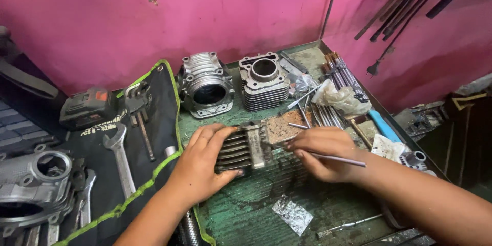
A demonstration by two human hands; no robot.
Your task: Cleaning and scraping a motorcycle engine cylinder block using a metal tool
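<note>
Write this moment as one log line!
left hand: holds finned engine block | right hand: holds thin metal rod | surface: green workbench

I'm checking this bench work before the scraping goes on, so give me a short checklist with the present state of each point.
1. Finned cylinder block steadied: ok, the left hand grips its finned side.
2. Thin metal tool held firmly: ok, the right hand is closed round it.
3. Tool tip on the block's flat face: cannot tell, the fingers hide the contact.
4. Block resting flat on the green bench: ok, it lies on its side.
5. Room around the block: ok, the two other cylinders stand apart behind it.
</note>
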